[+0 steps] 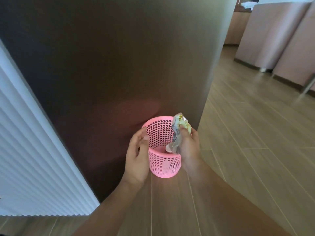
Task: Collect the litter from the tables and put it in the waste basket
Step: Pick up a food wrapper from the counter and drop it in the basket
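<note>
Two bare hands are seen from a head-worn camera, held over a small pink waste basket (pixel 164 166) that stands on a wood-look plank floor (pixel 247 142). The basket is perforated with rows of round holes and is placed close against a tall, dark brown panel (pixel 110 65), near the panel's right-hand edge. Something pale and rounded is glimpsed inside the basket, low against its right inner wall; what it is cannot be told.

A crumpled wrapper (pixel 179 132), silvery with yellow print, is gripped by the right hand (pixel 190 147), its fingers closed around the lower part. The wrapper is held upright over the right side of the basket's rim, its top standing above the fingers.

No object is held by the left hand (pixel 137 157); its fingers are loosely curled and slightly parted, just beside the basket's left rim. Whether the rim is touched cannot be told.

At the left, a white ribbed surface (pixel 25 150) is seen slanting down to the floor. At the upper right, pinkish upholstered furniture (pixel 272 34) is set on the same flooring, well apart from the basket.
</note>
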Demonstrator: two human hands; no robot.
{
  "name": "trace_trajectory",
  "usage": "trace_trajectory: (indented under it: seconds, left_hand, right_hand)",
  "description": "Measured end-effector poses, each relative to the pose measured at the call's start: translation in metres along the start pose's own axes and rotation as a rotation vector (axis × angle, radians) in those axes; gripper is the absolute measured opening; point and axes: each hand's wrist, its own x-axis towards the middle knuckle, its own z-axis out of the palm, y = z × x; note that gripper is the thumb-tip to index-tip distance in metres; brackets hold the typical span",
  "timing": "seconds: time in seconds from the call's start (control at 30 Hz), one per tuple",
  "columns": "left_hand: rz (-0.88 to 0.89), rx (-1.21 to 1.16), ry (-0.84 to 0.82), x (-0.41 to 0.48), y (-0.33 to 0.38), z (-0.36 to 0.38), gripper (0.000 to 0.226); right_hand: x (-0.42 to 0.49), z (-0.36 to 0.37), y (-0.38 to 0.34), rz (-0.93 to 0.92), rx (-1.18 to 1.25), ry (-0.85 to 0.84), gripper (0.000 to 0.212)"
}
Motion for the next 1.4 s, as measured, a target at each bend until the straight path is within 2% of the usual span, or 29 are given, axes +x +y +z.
trace_trajectory:
  seconds: [0.2,0.3,0.37,0.57,0.73,0.87,1.0,1.13,1.2,1.4]
  left_hand:
    - [-0.031,0.022,0.000,-0.003,-0.013,-0.006,0.032]
    - [-0.032,0.057,0.004,-0.003,-0.012,-0.014,0.029]
    - [-0.017,0.063,0.012,-0.002,-0.011,-0.019,0.027]
    - [-0.002,0.048,0.044,0.003,-0.011,-0.020,0.030]
    - [0.027,0.051,0.036,0.004,-0.007,-0.015,0.031]
    - [0.038,0.019,0.014,0.001,0.000,-0.012,0.032]
    - [0.045,0.009,-0.020,-0.017,0.014,-0.005,0.031]
    - [0.004,0.038,-0.027,-0.045,0.036,-0.001,0.037]
    - [-0.016,0.059,-0.020,-0.060,0.052,0.000,0.039]
    - [-0.031,0.108,-0.039,-0.097,0.121,0.006,0.037]
  right_hand:
    - [0.038,0.019,0.003,0.124,-0.046,-0.077,0.051]
    - [0.041,0.027,0.002,0.144,-0.037,-0.046,0.042]
    - [0.041,0.028,0.007,0.121,-0.024,-0.037,0.038]
    - [0.024,0.016,0.024,-0.054,-0.027,-0.104,0.045]
    - [0.009,0.012,0.014,-0.138,-0.004,-0.097,0.038]
    - [-0.012,0.008,0.003,-0.202,-0.049,-0.144,0.042]
    - [-0.035,0.002,-0.007,-0.241,-0.094,-0.200,0.040]
    - [-0.065,-0.008,-0.019,-0.196,-0.107,-0.277,0.042]
    - [-0.079,-0.014,-0.025,-0.208,-0.109,-0.266,0.047]
    - [-0.133,-0.031,-0.073,-0.180,-0.090,-0.237,0.037]
